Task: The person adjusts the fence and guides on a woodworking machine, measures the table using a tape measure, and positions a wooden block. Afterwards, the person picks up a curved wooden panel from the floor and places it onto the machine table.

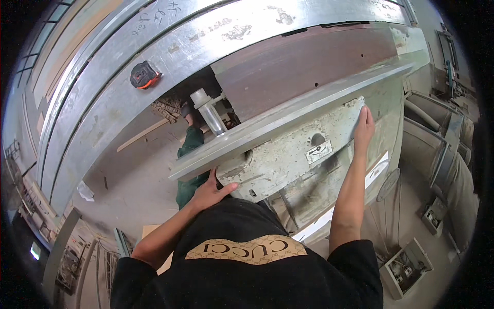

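Observation:
A pale, chipped metal casting [288,157] lies at a slant in front of me, its long machined rail [293,113] running along the far edge. At its left end, my left hand [212,192] is wrapped on the corner, thumb on top and some fingers hidden below the rail. My right hand [364,127] presses against the right end, its fingers stretched together along the edge. A small metal plate [319,152] and a dark round hole [317,139] show on the casting's face. Behind the rail stands a shiny metal cylinder [212,116].
Beyond lies a long slotted metal machine table [200,44] with a black and orange tape measure [145,75] on it. A brown panel [303,69] sits behind the rail. A leg in green trousers [191,141] shows below left. An open box [406,270] stands on the floor at right.

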